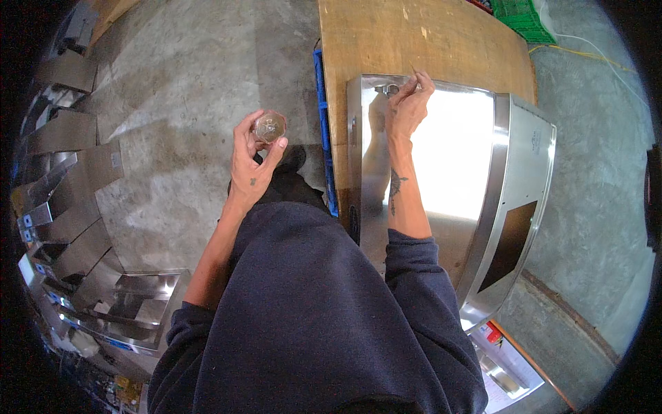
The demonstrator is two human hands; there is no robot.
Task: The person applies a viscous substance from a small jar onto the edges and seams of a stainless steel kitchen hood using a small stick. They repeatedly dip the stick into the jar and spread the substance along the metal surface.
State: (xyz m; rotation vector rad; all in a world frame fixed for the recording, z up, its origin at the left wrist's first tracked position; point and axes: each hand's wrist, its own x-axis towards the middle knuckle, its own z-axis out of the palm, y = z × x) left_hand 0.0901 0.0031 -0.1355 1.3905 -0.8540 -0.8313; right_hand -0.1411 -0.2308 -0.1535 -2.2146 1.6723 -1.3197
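My left hand is wrapped round a small clear round cup, held up over the floor left of the wooden board. Its contents are hard to make out. My right hand is over the far end of a shiny stainless steel housing. Its fingers are pinched together, and a thin pointed tip shows just above them; what it belongs to is too small to tell. Right beside these fingers, a small round metal fitting or hole shows on the steel, partly hidden by the hand.
Under the housing lies a wooden board, with a blue crate edge along its left side. Bent steel parts stand stacked at the far left. A green crate is at the far right, and a cardboard-edged box lies near right.
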